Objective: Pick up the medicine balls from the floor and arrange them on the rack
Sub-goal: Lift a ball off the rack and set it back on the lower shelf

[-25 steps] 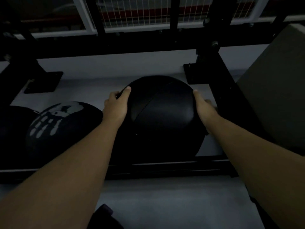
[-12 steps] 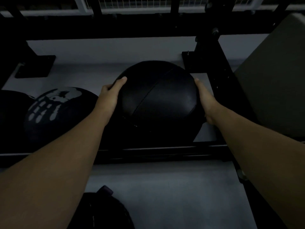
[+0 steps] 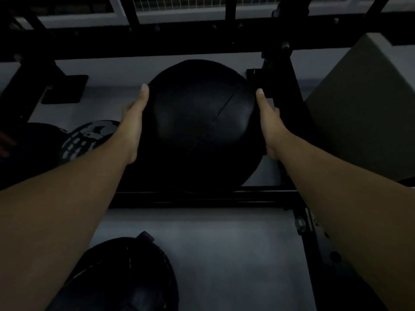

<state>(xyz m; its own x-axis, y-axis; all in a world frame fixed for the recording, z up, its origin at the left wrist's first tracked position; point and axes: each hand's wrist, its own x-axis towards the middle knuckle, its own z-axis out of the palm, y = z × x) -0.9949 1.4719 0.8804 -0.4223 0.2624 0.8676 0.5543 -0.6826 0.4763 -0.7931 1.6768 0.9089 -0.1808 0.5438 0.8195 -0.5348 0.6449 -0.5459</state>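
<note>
A single wide-angle view comes from the person's head, looking forward and steeply down along both forearms. It sits close over the work: the left hand (image 3: 134, 122) and right hand (image 3: 269, 124) lie near mid-frame against a black ball (image 3: 202, 122). The rack's front rail (image 3: 202, 198) crosses the middle, grey floor (image 3: 235, 254) fills the near part, and a wire grille (image 3: 190, 3) lines the far edge. Straight bars bow slightly toward the frame edges.

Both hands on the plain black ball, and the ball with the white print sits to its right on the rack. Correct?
Not quite. In the head view the printed ball sits to the left of the plain black ball, not the right. The left hand and right hand do grip its sides, at the rack.
</note>
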